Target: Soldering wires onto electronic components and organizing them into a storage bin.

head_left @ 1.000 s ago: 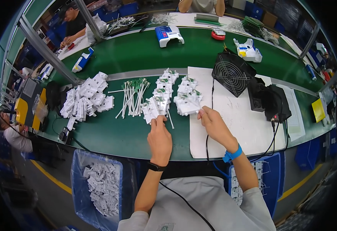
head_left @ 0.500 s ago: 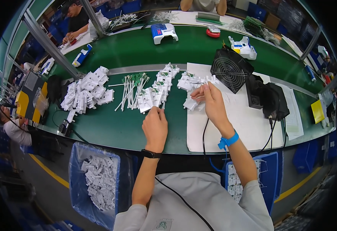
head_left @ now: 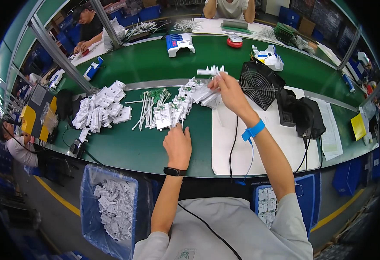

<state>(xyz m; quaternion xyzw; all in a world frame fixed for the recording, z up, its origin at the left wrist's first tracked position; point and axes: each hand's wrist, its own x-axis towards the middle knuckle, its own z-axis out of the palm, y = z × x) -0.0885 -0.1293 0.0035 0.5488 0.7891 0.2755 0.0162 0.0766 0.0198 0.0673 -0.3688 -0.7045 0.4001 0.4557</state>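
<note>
My right hand (head_left: 232, 96) is raised near the back of the bench, fingers closed on a white plastic part (head_left: 211, 71) with short prongs. Below those fingers, a slightly blurred cluster of white plastic pieces (head_left: 203, 94) adjoins the top of a slanting row of similar white housings (head_left: 181, 106); whether the hand also grips this cluster I cannot tell. My left hand (head_left: 177, 146) is at the row's near end, its thumb apart from the fingers and the fingertips against or just beside the lowest housing. Thin white leads with green boards (head_left: 151, 106) lie left of the row.
A heap of white plastic parts (head_left: 101, 108) lies further left. Right of my hands stand a black fan (head_left: 259, 84) and a black device (head_left: 311, 115) on a white board (head_left: 259, 151). Beyond the metal rail, blue-and-white casings (head_left: 180, 44) sit on a green surface. Lined bins (head_left: 86, 208) flank me below.
My right hand has moved up and left, lifting a white part. The white pieces from the board are now against the row. My left hand has shifted slightly right and down, its thumb spreading.
</note>
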